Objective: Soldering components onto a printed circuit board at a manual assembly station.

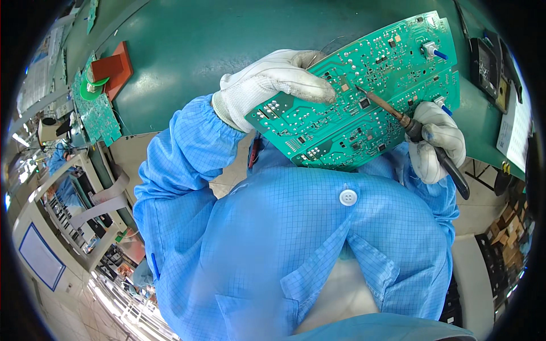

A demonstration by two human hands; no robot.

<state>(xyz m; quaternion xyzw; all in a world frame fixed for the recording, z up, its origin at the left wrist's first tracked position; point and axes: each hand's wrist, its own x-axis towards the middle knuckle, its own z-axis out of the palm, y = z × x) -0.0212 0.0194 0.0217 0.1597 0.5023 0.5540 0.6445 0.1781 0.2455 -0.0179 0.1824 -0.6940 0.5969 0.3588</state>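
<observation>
The gloved left hand (278,77) is closed upon the edge of the green circuit board (327,133), which is held tilted before the blue coat (273,210), near the tabletop (176,57), while the gloved right hand (439,139) is wrapped around the soldering iron (405,120), its tip over the board.

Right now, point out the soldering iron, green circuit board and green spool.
Soldering iron (414,131), head view: front of black handle.
Green circuit board (346,115), head view: near its middle.
Green spool (89,92), head view: flange.

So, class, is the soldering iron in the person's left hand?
No, the right hand holds the soldering iron; the left hand holds the circuit board.
</observation>
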